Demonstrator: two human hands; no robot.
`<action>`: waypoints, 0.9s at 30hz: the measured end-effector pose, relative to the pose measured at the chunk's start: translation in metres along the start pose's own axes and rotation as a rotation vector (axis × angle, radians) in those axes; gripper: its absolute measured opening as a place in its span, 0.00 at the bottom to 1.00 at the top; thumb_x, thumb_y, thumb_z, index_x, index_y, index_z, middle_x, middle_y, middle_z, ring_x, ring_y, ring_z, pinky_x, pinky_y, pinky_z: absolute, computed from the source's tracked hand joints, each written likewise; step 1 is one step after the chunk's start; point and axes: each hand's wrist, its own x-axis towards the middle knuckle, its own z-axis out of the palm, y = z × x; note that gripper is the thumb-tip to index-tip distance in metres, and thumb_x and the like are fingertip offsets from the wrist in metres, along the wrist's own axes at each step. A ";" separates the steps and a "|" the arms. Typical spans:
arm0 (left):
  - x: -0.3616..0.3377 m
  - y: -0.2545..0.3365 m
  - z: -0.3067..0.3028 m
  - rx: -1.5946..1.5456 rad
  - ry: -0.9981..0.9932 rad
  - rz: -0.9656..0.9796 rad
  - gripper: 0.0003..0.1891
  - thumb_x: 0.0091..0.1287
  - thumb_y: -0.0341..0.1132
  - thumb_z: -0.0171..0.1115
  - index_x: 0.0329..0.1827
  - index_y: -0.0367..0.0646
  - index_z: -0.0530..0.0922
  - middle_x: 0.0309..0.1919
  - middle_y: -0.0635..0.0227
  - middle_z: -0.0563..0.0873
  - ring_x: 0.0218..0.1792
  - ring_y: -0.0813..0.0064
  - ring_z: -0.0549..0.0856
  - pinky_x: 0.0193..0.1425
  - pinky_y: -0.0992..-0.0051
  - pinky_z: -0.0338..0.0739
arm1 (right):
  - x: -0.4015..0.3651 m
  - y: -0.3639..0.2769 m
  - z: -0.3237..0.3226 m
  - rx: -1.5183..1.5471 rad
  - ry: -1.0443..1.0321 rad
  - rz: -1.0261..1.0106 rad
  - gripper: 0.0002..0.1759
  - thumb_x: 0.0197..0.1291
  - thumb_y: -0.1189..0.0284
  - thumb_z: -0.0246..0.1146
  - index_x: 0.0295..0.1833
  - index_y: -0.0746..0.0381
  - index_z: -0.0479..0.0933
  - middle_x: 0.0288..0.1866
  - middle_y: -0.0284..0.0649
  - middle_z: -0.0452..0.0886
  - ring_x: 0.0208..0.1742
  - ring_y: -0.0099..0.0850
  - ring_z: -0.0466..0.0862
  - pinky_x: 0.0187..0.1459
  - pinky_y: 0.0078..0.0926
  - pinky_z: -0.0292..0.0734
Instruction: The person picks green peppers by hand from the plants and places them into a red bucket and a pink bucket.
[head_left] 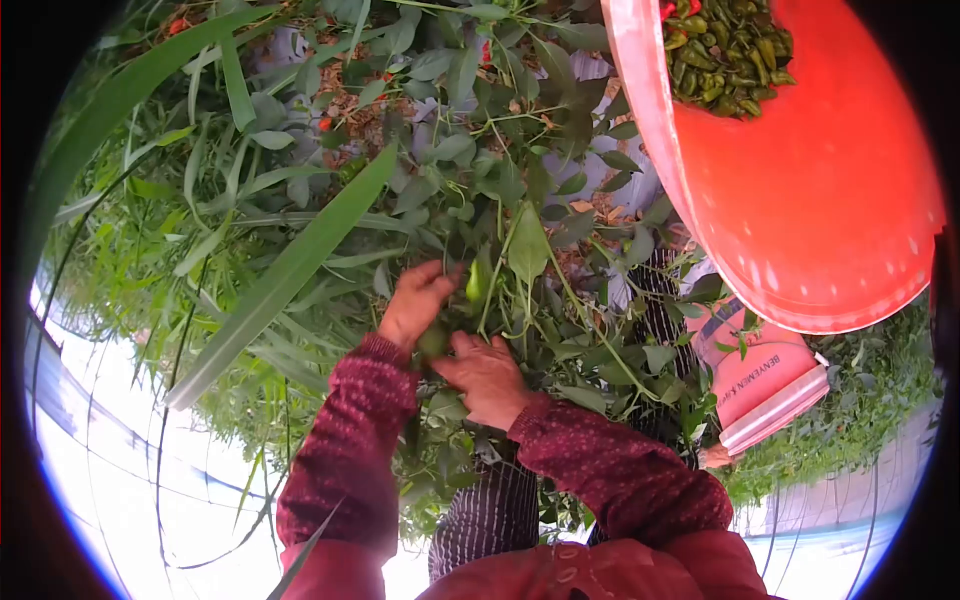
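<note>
Clearly, a Green Pepper Is Close to Both Hands

The green pepper (pixel 475 283) is among the leaves, just to the right of the fingertips of the left hand (pixel 412 303) and above the right hand (pixel 486 380). The left hand has its fingers bent; whether they touch this pepper, I cannot tell. The right hand is partly spread, with its fingers directed toward the left one, and I cannot tell if it has hold of something. Between the two hands there is a round green thing (pixel 433 341), blurred, and it is not clear which hand, if any, grips it.

About the room: leaves (pixel 528 245) crowd near the hands, so the free space is narrow. At the left, a broad grass blade (pixel 290 270) crosses, its tip above the left hand. The red bucket (pixel 810 200), with picked peppers (pixel 728 60) inside, is well apart at the upper right, its curved rim facing the foliage.
</note>
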 end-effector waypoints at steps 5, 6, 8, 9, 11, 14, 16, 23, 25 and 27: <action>-0.057 -0.009 -0.015 -0.049 -0.079 0.228 0.12 0.66 0.29 0.59 0.51 0.39 0.80 0.37 0.75 0.84 0.39 0.85 0.78 0.47 0.81 0.73 | 0.015 0.014 -0.010 0.310 -0.083 0.068 0.21 0.46 0.72 0.67 0.48 0.62 0.74 0.44 0.46 0.77 0.45 0.45 0.81 0.47 0.36 0.76; -0.065 -0.013 -0.020 -0.099 -0.012 0.281 0.12 0.66 0.29 0.60 0.51 0.38 0.79 0.36 0.74 0.84 0.39 0.86 0.78 0.47 0.81 0.74 | 0.015 0.013 -0.007 0.317 -0.087 0.068 0.21 0.46 0.72 0.67 0.48 0.62 0.74 0.44 0.46 0.77 0.45 0.45 0.81 0.47 0.36 0.76; -0.075 -0.022 -0.028 -0.092 -0.025 0.241 0.11 0.66 0.28 0.60 0.50 0.38 0.79 0.39 0.72 0.84 0.40 0.84 0.78 0.48 0.82 0.74 | 0.020 0.016 -0.005 0.644 0.071 0.256 0.18 0.49 0.69 0.66 0.45 0.62 0.73 0.41 0.45 0.79 0.43 0.43 0.81 0.47 0.35 0.74; -0.078 -0.031 -0.024 -0.296 0.005 0.234 0.11 0.67 0.29 0.60 0.51 0.38 0.78 0.41 0.72 0.84 0.41 0.83 0.79 0.48 0.81 0.74 | 0.024 0.016 -0.011 0.763 0.049 0.303 0.20 0.50 0.69 0.67 0.47 0.64 0.72 0.40 0.42 0.79 0.41 0.34 0.80 0.45 0.31 0.75; -0.078 -0.046 -0.025 -0.127 0.020 0.336 0.13 0.66 0.30 0.61 0.53 0.39 0.76 0.43 0.67 0.83 0.44 0.73 0.82 0.50 0.75 0.76 | 0.024 0.012 -0.018 0.907 -0.009 0.324 0.20 0.51 0.68 0.67 0.47 0.65 0.72 0.41 0.41 0.80 0.41 0.31 0.80 0.44 0.30 0.74; -0.079 -0.054 -0.025 0.302 0.137 0.483 0.16 0.63 0.31 0.63 0.53 0.40 0.75 0.41 0.61 0.83 0.45 0.63 0.83 0.51 0.70 0.76 | 0.025 0.016 -0.015 1.080 -0.086 0.259 0.22 0.56 0.67 0.66 0.52 0.66 0.71 0.45 0.37 0.80 0.44 0.23 0.77 0.45 0.26 0.74; -0.094 -0.032 -0.016 0.438 0.157 0.493 0.16 0.60 0.30 0.64 0.51 0.41 0.75 0.43 0.58 0.82 0.47 0.57 0.82 0.52 0.67 0.75 | 0.023 0.011 -0.018 1.268 -0.050 0.269 0.27 0.56 0.66 0.66 0.58 0.67 0.69 0.51 0.39 0.78 0.48 0.25 0.77 0.49 0.25 0.73; -0.117 -0.030 -0.010 1.221 0.229 0.536 0.24 0.57 0.35 0.60 0.58 0.40 0.72 0.56 0.55 0.75 0.55 0.51 0.76 0.65 0.54 0.65 | 0.023 0.008 -0.011 1.283 -0.148 0.183 0.30 0.58 0.67 0.65 0.64 0.66 0.67 0.59 0.40 0.75 0.56 0.26 0.74 0.59 0.27 0.68; -0.129 -0.015 -0.017 1.238 0.234 0.577 0.23 0.56 0.34 0.59 0.57 0.40 0.73 0.56 0.55 0.75 0.56 0.52 0.76 0.64 0.55 0.66 | 0.024 0.003 -0.013 1.301 -0.192 0.160 0.28 0.58 0.67 0.65 0.63 0.64 0.68 0.58 0.38 0.76 0.57 0.25 0.74 0.59 0.27 0.69; -0.125 -0.024 -0.032 0.993 0.235 0.487 0.18 0.53 0.26 0.57 0.49 0.39 0.78 0.51 0.57 0.80 0.51 0.57 0.80 0.56 0.62 0.75 | 0.024 -0.001 -0.017 1.192 -0.180 0.178 0.24 0.58 0.66 0.65 0.59 0.62 0.72 0.55 0.39 0.78 0.55 0.29 0.77 0.58 0.29 0.70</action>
